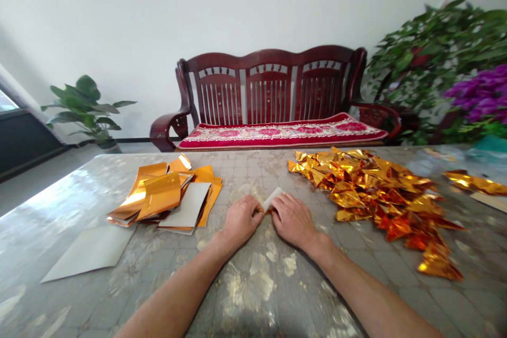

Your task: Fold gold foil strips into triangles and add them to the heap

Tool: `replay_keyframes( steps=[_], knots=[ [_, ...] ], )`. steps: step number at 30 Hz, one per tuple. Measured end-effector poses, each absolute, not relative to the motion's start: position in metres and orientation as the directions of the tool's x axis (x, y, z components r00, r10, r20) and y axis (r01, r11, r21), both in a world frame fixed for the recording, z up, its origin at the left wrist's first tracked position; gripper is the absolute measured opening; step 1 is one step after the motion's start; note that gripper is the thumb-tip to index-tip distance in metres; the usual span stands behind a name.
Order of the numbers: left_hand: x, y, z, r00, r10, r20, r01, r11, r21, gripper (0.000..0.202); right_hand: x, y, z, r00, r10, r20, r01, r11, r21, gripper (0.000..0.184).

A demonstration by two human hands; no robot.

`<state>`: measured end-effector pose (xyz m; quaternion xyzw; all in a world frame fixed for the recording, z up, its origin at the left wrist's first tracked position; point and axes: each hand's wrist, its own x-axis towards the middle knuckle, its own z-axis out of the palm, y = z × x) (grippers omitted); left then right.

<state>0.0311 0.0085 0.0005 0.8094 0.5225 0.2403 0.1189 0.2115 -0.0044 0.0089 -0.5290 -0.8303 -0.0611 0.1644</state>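
My left hand (241,220) and my right hand (293,219) rest close together on the table, both curled with the fingertips pinching a small folded sheet of gold foil paper (273,198). Its white back shows between the hands and a sliver of orange-gold peeks out beneath. To the left lies a loose stack of flat gold foil sheets (164,196), some turned white side up. On the right a large heap of folded gold foil pieces (376,190) spreads across the table.
A marble-patterned table (253,285) fills the foreground. One white sheet (91,251) lies at front left. More foil (475,184) sits at the far right. Behind stand a red wooden bench (273,100) and potted plants (443,63).
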Motion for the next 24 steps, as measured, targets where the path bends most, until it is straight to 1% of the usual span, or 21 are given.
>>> replay_keyframes(
  steps=[3, 6, 14, 21, 24],
  knots=[
    [0.031, 0.008, 0.002, 0.341, 0.904, 0.258, 0.791, -0.424, 0.44, 0.012, 0.212, -0.004, 0.009, -0.441, 0.835, 0.328, 0.868, 0.49, -0.081, 0.006],
    [0.029, 0.008, 0.003, 0.353, 0.901, 0.251, 0.774, -0.432, 0.462, 0.013, 0.213, -0.002, 0.008, -0.457, 0.826, 0.33, 0.853, 0.512, -0.102, 0.012],
    [0.026, 0.008, 0.0, 0.369, 0.892, 0.261, 0.717, -0.452, 0.53, 0.017, 0.211, 0.003, 0.004, -0.371, 0.875, 0.312, 0.865, 0.448, -0.227, 0.011],
    [0.026, 0.009, -0.005, 0.366, 0.891, 0.268, 0.676, -0.453, 0.581, 0.019, 0.208, 0.006, 0.006, -0.327, 0.911, 0.252, 0.87, 0.394, -0.295, 0.012],
    [0.026, 0.008, -0.005, 0.369, 0.888, 0.276, 0.669, -0.46, 0.584, 0.018, 0.209, 0.007, 0.006, -0.329, 0.913, 0.244, 0.869, 0.393, -0.302, 0.012]
  ],
)
